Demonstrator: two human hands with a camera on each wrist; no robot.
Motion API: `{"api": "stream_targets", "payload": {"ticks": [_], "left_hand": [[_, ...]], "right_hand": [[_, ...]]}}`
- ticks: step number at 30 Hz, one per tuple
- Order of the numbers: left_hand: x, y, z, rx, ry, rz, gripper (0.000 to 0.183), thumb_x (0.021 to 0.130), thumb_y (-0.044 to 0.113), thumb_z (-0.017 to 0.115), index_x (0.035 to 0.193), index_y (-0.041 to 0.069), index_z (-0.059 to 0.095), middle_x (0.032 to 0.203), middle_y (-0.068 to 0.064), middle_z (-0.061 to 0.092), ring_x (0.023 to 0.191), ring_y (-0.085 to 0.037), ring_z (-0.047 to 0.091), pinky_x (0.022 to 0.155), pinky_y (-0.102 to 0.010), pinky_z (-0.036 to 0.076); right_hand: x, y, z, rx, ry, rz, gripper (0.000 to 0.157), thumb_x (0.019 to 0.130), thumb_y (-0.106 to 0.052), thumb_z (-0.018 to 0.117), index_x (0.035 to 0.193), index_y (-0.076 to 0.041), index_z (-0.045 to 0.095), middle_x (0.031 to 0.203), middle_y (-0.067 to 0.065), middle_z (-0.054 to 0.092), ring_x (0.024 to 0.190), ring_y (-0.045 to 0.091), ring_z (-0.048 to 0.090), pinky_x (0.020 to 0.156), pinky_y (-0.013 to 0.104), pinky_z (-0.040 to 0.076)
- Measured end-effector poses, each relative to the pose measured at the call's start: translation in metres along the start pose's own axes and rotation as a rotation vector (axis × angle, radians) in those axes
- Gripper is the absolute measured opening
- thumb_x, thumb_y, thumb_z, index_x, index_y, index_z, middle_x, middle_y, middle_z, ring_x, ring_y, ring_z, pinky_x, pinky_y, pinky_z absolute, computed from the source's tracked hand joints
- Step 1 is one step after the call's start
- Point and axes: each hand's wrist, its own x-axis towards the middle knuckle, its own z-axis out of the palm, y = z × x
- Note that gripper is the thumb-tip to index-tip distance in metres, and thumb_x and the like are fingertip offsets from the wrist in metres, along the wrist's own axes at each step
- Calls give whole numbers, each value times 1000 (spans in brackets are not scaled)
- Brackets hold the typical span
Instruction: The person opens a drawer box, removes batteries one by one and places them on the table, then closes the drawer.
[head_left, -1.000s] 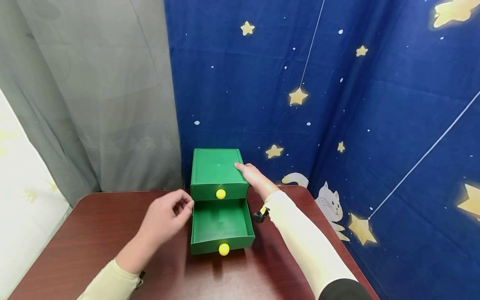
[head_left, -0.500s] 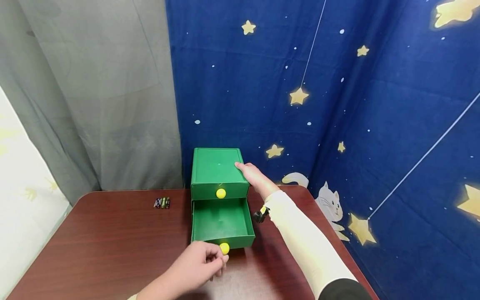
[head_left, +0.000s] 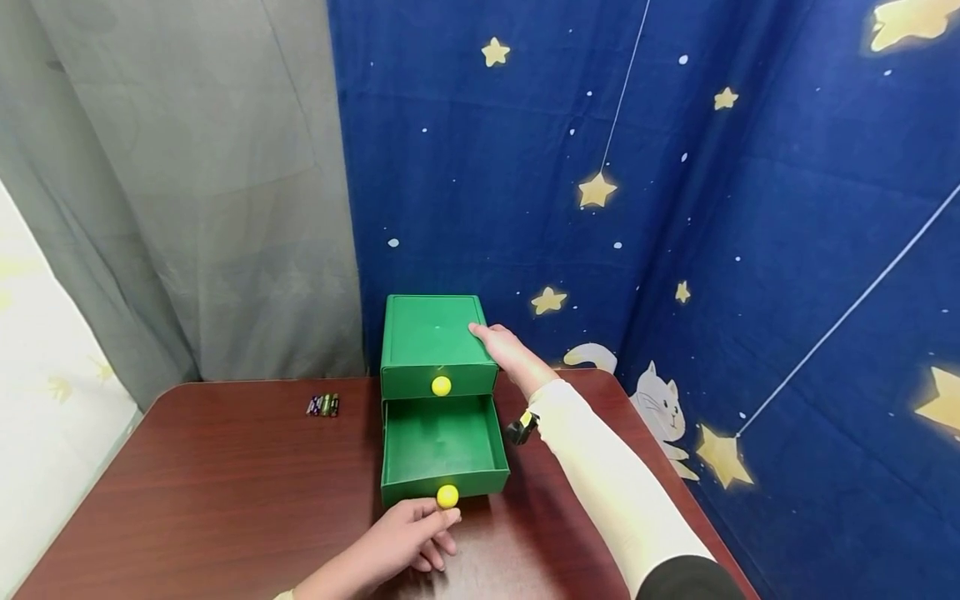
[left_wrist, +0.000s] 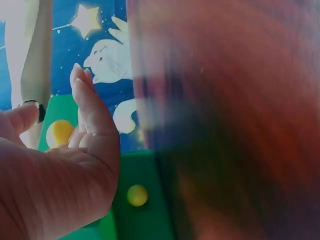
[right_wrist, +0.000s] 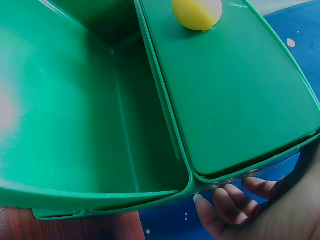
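A green two-drawer cabinet (head_left: 435, 333) stands on the table, its lower drawer (head_left: 442, 446) pulled out and its upper drawer (head_left: 408, 383) closed. My left hand (head_left: 408, 537) is at the lower drawer's yellow knob (head_left: 447, 497), thumb and forefinger right by it. The left wrist view shows that knob (left_wrist: 60, 132) between the thumb and the extended, spread-apart fingers. With the thumb over the top edge, my right hand (head_left: 510, 354) holds the cabinet's right side. Bent fingers (right_wrist: 227, 205) lie against that side wall in the right wrist view. Nothing lies in the visible part of the lower drawer.
Several small batteries (head_left: 323, 406) lie side by side on the brown table (head_left: 225, 483), left of the cabinet. Behind hang a grey curtain (head_left: 217, 183) and a blue starry curtain (head_left: 487, 167). The upper drawer has its own yellow knob (head_left: 441, 386).
My left hand has moved from the lower drawer's left side down to its front knob, uncovering the batteries. The right hand and the cabinet have stayed in place.
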Motion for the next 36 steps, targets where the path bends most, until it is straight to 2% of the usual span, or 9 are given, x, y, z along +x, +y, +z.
{"api": "stream_targets", "payload": {"ticks": [7,13,21,30,36], "left_hand": [[7,-9,4,-207,-22,-45,49,117,41,52,132,-2,70,94,-4,78,74,-11,69,67,-25,54],[9,-9,9,-303,32,-57,53,117,46,52,126,-1,74,86,2,73,73,-7,63,69,-24,54],[13,-6,12,-344,133,-39,48,115,45,55,119,2,75,80,3,65,71,-8,59,66,-22,52],[24,-6,11,-329,195,-34,44,114,45,56,116,6,76,78,2,63,69,-9,60,64,-23,52],[33,-3,9,-318,217,-22,47,114,46,56,117,3,76,76,2,62,68,-9,59,64,-23,51]], "right_hand": [[0,-1,2,-8,-8,4,73,111,-57,57,158,-2,49,151,21,58,135,36,58,117,51,47],[1,-1,2,0,-10,-5,72,111,-56,57,158,-2,50,150,20,59,135,35,59,117,51,47],[0,0,0,16,-6,-14,72,111,-56,57,156,-1,51,148,21,59,134,35,60,116,51,48],[1,1,-1,13,-10,-29,69,111,-53,58,154,1,53,147,22,60,132,36,59,116,51,48],[-1,0,-2,22,-12,-21,69,111,-54,58,153,0,53,145,21,60,130,35,60,116,51,48]]}}
